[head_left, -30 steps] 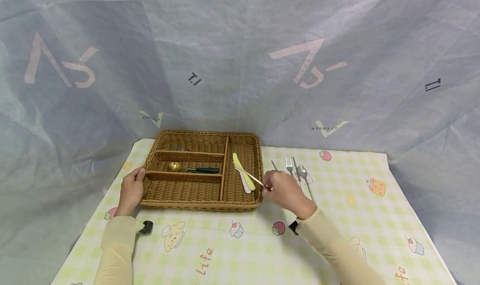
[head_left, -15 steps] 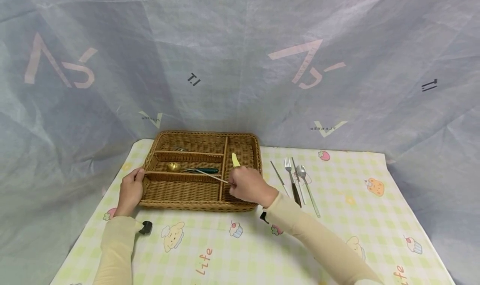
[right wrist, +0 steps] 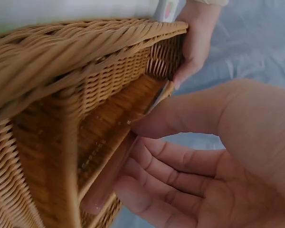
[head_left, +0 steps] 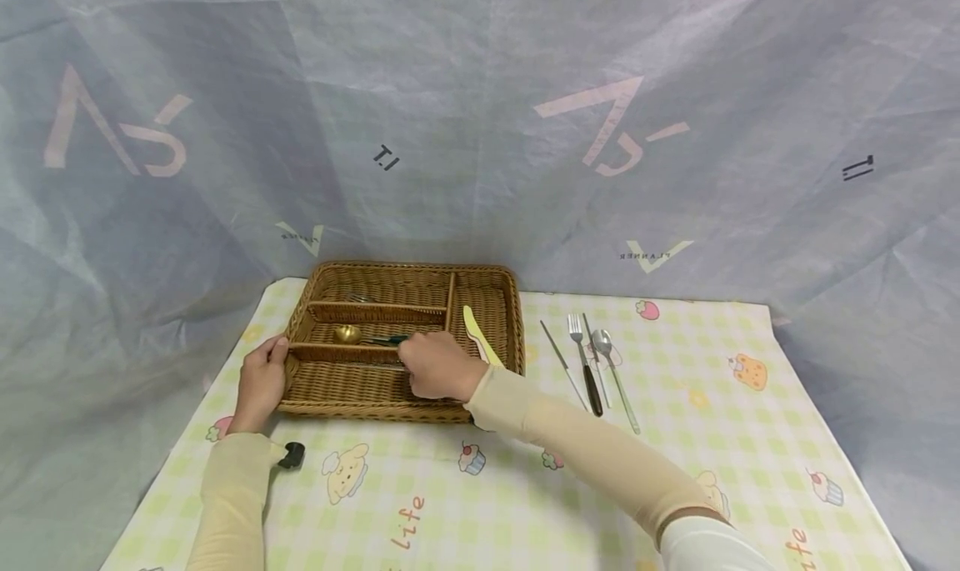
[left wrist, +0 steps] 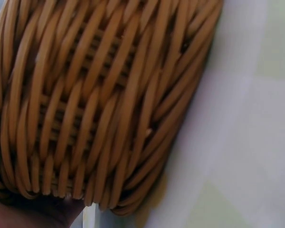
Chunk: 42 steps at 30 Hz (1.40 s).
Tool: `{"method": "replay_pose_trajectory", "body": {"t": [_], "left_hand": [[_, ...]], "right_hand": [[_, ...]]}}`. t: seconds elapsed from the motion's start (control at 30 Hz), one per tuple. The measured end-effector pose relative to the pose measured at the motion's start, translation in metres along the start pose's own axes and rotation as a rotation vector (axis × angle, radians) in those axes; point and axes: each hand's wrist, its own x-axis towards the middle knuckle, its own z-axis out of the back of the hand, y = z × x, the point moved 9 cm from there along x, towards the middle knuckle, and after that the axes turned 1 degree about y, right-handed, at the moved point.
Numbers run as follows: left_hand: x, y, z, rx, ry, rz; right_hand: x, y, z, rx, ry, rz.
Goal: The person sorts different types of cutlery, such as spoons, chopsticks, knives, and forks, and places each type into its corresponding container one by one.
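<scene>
My left hand (head_left: 261, 383) grips the left end of a brown wicker cutlery tray (head_left: 360, 408); its woven side fills the left wrist view. Over the front compartment, my right hand (head_left: 442, 367) pinches a slender utensil (right wrist: 109, 175) with a pinkish handle between thumb and fingers. Its thin end (head_left: 378, 366) points left, low in that compartment; its exact kind is unclear. A gold spoon (head_left: 347, 334) with a dark green handle lies in the middle compartment, partly behind the right hand. In the right compartment rest a yellow knife (head_left: 472, 321) and a paler one, partly covered by my arm.
Right of the tray lie a fork (head_left: 587, 371) with a dark handle, a spoon (head_left: 604, 344) with a pale green handle, and two slim sticks, one (head_left: 558, 350) nearer the tray. A fork (head_left: 362, 298) shows in the back compartment. Grey cloth (head_left: 480, 137) hangs behind the table.
My right hand has moved left with the slender utensil, from the tray's right rim across the right compartment to the front one. The left hand has stayed on the tray.
</scene>
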Motion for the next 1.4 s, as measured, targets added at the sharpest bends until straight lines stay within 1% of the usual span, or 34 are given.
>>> {"method": "replay_pose_trajectory", "body": {"t": [0.13,0.27,0.37,0.57,0.77,0.87,1.07,1.2,1.33,1.4], "left_hand": [[0.0,0.0,0.0,-0.001,-0.002,-0.008],[0.0,-0.001,0.0,-0.004,-0.004,-0.009],[0.0,-0.001,0.0,-0.006,-0.008,-0.008],[0.0,-0.001,0.001,0.005,-0.019,-0.001],[0.001,-0.001,0.001,0.01,-0.012,0.011],[0.001,-0.001,0.001,0.016,-0.01,0.006],[0.001,-0.002,0.001,0.011,-0.01,-0.006],[0.0,-0.001,0.001,0.013,-0.008,-0.008],[-0.001,0.0,0.0,0.009,-0.003,-0.01],[-0.001,0.0,0.0,0.01,-0.002,-0.009]], "right_hand": [[0.017,0.009,-0.011,-0.039,0.059,-0.008],[0.03,0.014,-0.02,-0.076,0.083,-0.018],[0.037,0.017,-0.027,-0.076,0.104,-0.025],[0.045,0.017,-0.044,-0.07,0.146,-0.039],[0.05,0.008,-0.057,-0.053,0.183,-0.091],[0.05,0.004,-0.06,-0.049,0.195,-0.113],[0.048,0.001,-0.061,-0.014,0.187,-0.105],[0.042,0.0,-0.056,0.006,0.157,-0.096],[0.03,-0.002,-0.044,0.055,0.105,-0.087],[0.022,-0.004,-0.034,0.089,0.075,-0.076]]}}
